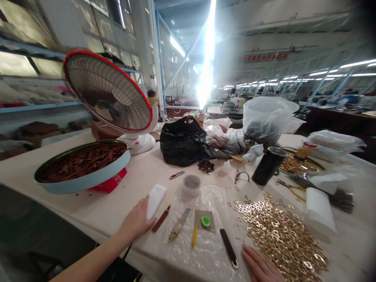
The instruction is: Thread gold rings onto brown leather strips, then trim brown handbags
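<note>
My left hand (137,220) lies on the left of the table, its fingers along the side of a white rectangular block (156,199) and its thumb at the near end, gripping it. Just right of it is a reddish-brown leather strip (161,219). My right hand (260,263) rests flat at the near edge with fingers stretched out, holding nothing, partly cut off by the frame. Beside its fingertips lies a dark brown leather strap (228,247) with a metal ring at one end. A pile of gold-coloured metal rings (279,231) spreads beyond and right of this hand.
A clear plastic sheet (202,250) carries a wrapped-handle knife (179,225), a yellow pen-like tool (194,234) and a green lump (206,221). Around stand a tape roll (191,185), black cylinder (268,166), black bag (182,143), tray of brown strips (82,182) and heater-like dish (108,94).
</note>
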Demonstrator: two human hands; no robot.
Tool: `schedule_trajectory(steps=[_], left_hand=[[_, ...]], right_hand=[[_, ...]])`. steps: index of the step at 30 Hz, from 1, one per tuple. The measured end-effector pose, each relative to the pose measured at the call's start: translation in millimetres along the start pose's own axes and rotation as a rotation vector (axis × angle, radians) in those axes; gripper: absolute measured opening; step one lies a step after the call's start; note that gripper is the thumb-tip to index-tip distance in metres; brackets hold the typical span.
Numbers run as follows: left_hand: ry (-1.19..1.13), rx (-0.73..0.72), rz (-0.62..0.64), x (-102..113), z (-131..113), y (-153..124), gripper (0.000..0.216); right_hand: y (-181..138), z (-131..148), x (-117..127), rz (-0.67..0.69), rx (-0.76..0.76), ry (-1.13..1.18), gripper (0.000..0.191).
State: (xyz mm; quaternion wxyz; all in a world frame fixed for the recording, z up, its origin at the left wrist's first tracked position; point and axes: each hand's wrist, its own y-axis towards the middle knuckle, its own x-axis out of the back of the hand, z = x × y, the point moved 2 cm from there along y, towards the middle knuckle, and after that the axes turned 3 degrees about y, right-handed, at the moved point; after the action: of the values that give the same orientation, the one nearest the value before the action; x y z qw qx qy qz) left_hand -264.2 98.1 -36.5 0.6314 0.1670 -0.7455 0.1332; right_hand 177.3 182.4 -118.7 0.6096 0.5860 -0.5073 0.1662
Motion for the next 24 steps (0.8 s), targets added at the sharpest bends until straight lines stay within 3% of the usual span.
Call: schedule_trajectory(steps=[8, 17, 24], left_hand=[[-0.003, 0.011, 0.028, -1, -5, -6, 0.091], [0.045, 0.079, 0.005, 0, -15, 11, 0.090], [0.085, 0.087, 0.032, 6, -14, 15, 0.083]], right_hand=[[8, 12, 15, 0.076, -0.134, 0.020, 0.038], [7, 17, 14, 0.157, -0.320, 0.185, 0.038], [11, 20, 17, 0.186, -0.353, 0.202, 0.038]])
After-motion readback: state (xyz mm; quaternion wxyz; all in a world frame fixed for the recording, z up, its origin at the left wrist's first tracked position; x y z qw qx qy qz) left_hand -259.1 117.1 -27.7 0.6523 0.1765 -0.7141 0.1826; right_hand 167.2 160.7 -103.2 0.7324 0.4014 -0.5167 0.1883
